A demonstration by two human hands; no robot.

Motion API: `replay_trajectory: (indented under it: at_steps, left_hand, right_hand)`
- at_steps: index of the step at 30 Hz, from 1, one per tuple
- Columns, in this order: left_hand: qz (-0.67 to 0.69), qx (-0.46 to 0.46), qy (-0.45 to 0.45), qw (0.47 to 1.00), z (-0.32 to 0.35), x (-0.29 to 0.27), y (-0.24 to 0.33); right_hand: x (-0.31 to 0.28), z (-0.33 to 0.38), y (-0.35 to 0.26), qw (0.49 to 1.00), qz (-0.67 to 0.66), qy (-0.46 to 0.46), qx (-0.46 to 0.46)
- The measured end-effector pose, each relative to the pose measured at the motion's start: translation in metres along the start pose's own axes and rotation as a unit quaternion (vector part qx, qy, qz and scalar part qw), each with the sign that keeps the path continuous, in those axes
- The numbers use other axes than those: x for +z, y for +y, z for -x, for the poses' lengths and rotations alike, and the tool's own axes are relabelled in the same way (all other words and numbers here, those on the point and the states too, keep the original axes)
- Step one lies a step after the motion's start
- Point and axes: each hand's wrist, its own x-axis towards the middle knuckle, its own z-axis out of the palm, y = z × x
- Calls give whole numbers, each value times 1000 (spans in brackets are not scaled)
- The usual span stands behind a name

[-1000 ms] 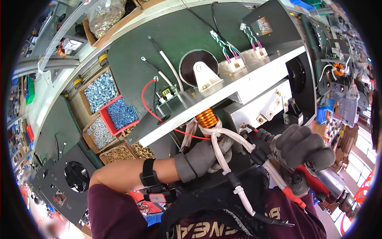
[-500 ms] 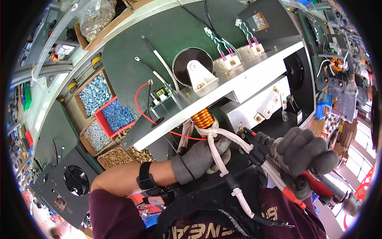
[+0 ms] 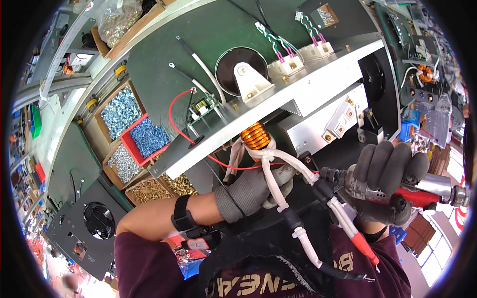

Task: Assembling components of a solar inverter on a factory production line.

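My left hand [image 3: 253,191], in a grey glove, reaches under a silver metal chassis [image 3: 308,94] and grips the white-sleeved wires [image 3: 278,188] that hang from a copper coil [image 3: 256,136]. My right hand [image 3: 390,179], in a dark grey glove, is closed around a red and silver power screwdriver [image 3: 427,191] whose tip points left toward the wires. A thin red wire [image 3: 174,114] loops from a small circuit board [image 3: 202,107] down past the coil.
Cardboard and red bins of screws [image 3: 134,134] sit to the left of the chassis. A dark panel with a fan [image 3: 99,221] lies at lower left. White terminal blocks with coloured wires [image 3: 303,52] stand on the green board. Shelves of parts crowd the right edge.
My right hand with the screwdriver has shifted slightly right and up. The left hand stays on the white-sleeved wires below the coil.
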Motion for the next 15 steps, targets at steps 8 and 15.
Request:
replay_trajectory:
  at_steps: [8,15]
  left_hand:
    - [37,-65,38,996,0,4,7]
    - [52,-62,40,996,0,5,9]
  right_hand:
    - [-4,-1,7,998,-68,-2,11]
    - [-6,4,7,1000,-23,-21,4]
